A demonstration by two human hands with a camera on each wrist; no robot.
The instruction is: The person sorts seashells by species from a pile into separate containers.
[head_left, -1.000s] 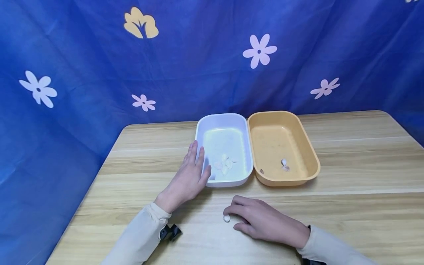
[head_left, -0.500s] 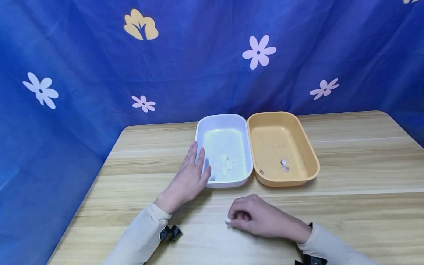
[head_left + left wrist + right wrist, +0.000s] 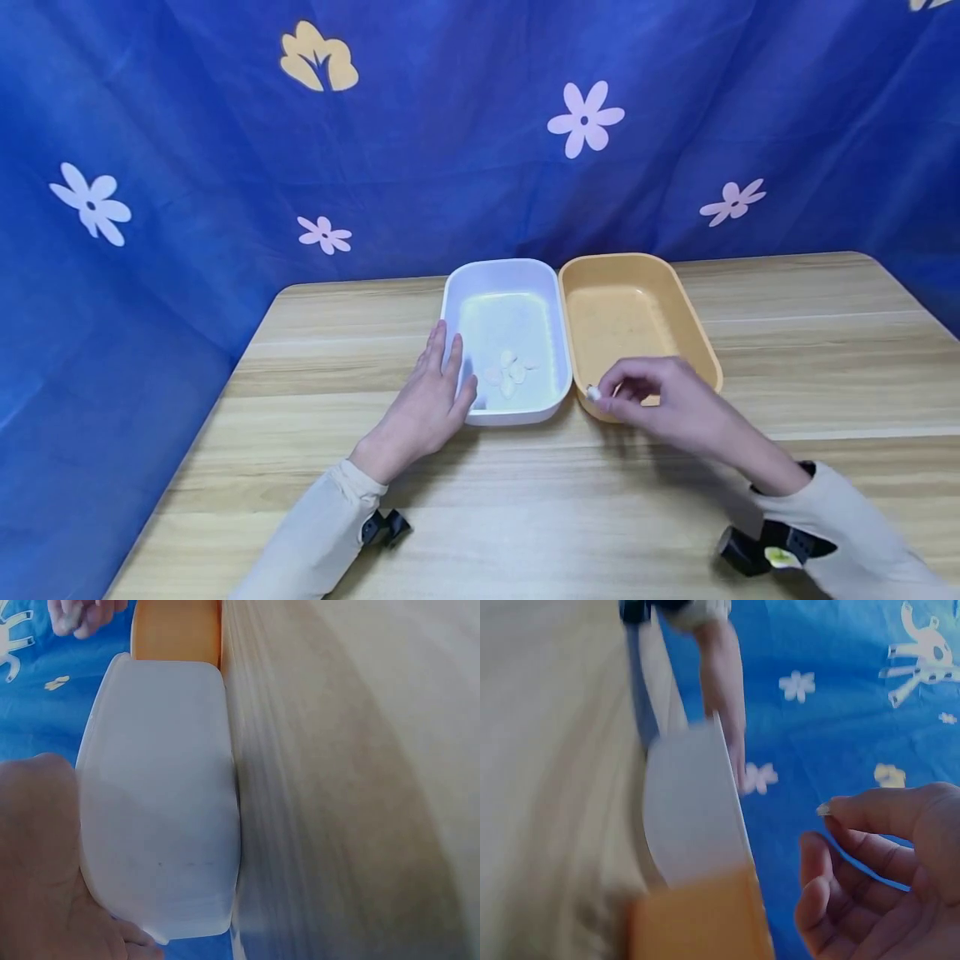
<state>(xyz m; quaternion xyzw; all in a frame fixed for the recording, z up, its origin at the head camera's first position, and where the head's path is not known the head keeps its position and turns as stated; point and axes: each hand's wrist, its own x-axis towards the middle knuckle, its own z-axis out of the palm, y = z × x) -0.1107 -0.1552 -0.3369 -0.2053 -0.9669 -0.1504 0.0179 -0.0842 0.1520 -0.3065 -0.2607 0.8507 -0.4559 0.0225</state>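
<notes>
My right hand (image 3: 678, 406) pinches a small whitish shell (image 3: 594, 392) between thumb and fingertips. It hovers over the front left part of the orange tub (image 3: 611, 321). The right wrist view shows the shell (image 3: 823, 811) at the fingertips, above the tub's rim. My left hand (image 3: 426, 406) lies with fingers extended against the left side of the white tub (image 3: 517, 417). In the left wrist view that hand (image 3: 45, 855) touches the white tub (image 3: 161, 787) at its edge. Several pale flat shells (image 3: 510, 373) lie inside the white tub. My right hand covers much of the orange tub's front.
Both tubs stand side by side at the back of a wooden table (image 3: 360, 333). A blue cloth (image 3: 450, 167) with flower prints hangs behind it. Black wrist devices sit under the left sleeve (image 3: 315, 533) and right sleeve (image 3: 847, 533).
My right hand has picked the shell up off the table and carried it up and right to the orange tub. The left hand has stayed against the white tub.
</notes>
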